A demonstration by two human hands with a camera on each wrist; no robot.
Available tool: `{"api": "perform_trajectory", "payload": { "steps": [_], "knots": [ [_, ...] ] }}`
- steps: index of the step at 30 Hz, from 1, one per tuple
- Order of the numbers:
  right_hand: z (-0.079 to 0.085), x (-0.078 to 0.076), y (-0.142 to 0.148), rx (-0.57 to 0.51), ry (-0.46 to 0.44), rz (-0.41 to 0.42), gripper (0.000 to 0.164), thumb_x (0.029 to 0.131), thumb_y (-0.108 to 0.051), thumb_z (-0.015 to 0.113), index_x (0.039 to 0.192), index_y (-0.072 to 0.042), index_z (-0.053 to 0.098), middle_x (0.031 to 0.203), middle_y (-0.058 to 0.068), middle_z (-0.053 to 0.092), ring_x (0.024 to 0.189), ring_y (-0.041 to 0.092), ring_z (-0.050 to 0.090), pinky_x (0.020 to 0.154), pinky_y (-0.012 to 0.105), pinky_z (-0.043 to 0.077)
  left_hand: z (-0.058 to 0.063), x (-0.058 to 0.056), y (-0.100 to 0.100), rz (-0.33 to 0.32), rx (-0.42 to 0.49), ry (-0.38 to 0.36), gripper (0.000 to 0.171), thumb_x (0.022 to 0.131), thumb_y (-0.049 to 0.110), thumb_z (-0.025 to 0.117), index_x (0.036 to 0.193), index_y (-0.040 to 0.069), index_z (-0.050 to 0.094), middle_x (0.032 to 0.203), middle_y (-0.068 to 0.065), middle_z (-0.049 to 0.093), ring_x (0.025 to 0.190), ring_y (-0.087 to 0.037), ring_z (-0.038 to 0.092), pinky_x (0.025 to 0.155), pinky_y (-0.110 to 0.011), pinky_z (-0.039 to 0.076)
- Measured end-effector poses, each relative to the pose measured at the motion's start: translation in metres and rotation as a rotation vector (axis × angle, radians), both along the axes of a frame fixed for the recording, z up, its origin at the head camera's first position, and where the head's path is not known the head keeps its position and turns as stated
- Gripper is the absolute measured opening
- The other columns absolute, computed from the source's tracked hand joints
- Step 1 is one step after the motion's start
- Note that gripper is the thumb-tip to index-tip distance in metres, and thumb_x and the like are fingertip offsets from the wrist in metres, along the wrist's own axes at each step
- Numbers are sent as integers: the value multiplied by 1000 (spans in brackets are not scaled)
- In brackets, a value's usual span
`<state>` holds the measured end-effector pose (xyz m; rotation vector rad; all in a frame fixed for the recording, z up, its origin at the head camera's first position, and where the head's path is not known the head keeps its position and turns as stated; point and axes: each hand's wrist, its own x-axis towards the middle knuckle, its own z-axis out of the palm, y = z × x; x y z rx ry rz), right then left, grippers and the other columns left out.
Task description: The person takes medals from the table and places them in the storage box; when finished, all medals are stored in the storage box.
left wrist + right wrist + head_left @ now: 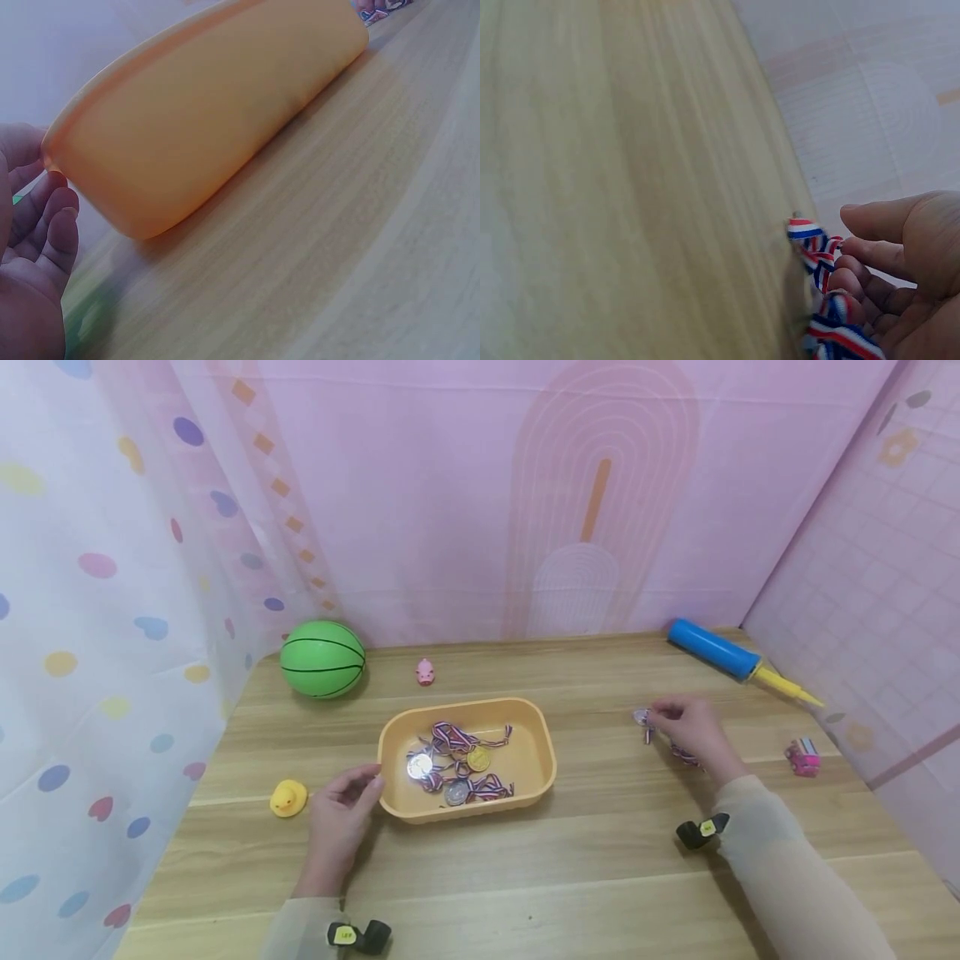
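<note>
An orange plastic tray (525,785) holds several gold and silver medals on striped ribbons. My left hand (347,814) pinches the tray's left rim, and its fingers curl at the corner in the left wrist view. To the right of the tray, my right hand (693,727) has its fingertips at a silver medal (641,717) with a short striped ribbon. In the right wrist view the red, white and blue ribbon (821,255) reaches the curled fingertips; the disc is hidden there. Another striped ribbon (684,754) lies under the right hand, partly covered.
A green ball (322,660) and a pink pig toy (425,672) sit at the back. The yellow duck (288,797) is left of my left hand. A blue and yellow hand pump (712,647) and a small pink toy (802,758) lie at the right, on the wooden table (525,893).
</note>
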<state>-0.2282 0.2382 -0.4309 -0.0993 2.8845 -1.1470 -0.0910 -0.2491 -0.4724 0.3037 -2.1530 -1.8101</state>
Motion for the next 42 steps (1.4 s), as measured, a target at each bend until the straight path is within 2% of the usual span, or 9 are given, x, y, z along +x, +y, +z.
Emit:
{"api": "perform_trajectory", "payload": {
  "steps": [3,6,11,19,22,31,38,42],
  "knots": [
    [-6,-3,1,12,-46,-6,37,93,-29,64,116,0,66,110,20,67,83,24,57,62,29,47,1,0,1,-5,8,3,25,88,14,71,108,-1,68,104,-15,67,90,-14,61,76,-18,51],
    [-10,-5,3,29,-89,-12,40,94,-34,61,119,-3,65,113,19,66,84,26,56,62,29,45,2,0,2,-8,9,3,26,89,14,70,109,-1,67,106,-18,66,91,-12,61,76,-18,51],
    [-13,-7,4,55,-111,-7,46,94,-40,61,120,-3,64,112,18,66,89,27,55,66,30,46,3,1,3,-4,18,4,26,89,14,70,110,-2,67,106,-18,66,90,-12,60,74,-18,51],
    [-15,-9,0,62,-95,7,47,89,-39,67,117,-2,66,100,13,65,87,26,54,69,31,45,2,1,2,18,9,0,26,88,13,71,109,-1,68,97,-5,68,87,-12,60,73,-17,50],
    [-16,-10,-3,62,-94,1,47,89,-38,68,119,-2,65,101,14,64,89,26,54,72,34,46,1,0,2,21,11,8,24,87,12,72,108,-1,69,93,-1,68,85,-12,60,72,-18,50],
    [-15,-9,-8,119,-61,-5,47,86,-30,71,121,1,63,106,19,65,96,32,57,83,46,46,2,0,2,20,17,-6,25,87,11,71,109,-1,68,94,1,68,87,-11,60,73,-17,50],
    [-14,-9,-13,121,24,11,39,84,-23,74,116,-2,65,104,19,60,94,32,52,80,45,42,3,0,2,15,10,-14,25,88,13,71,110,0,68,102,-11,68,89,-11,60,75,-17,50],
    [-15,-10,-15,121,77,22,33,83,-18,75,110,-2,66,100,16,56,91,30,50,76,42,41,3,1,2,13,4,-16,25,88,13,71,110,1,68,103,-13,67,89,-12,60,75,-17,50]
  ]
}}
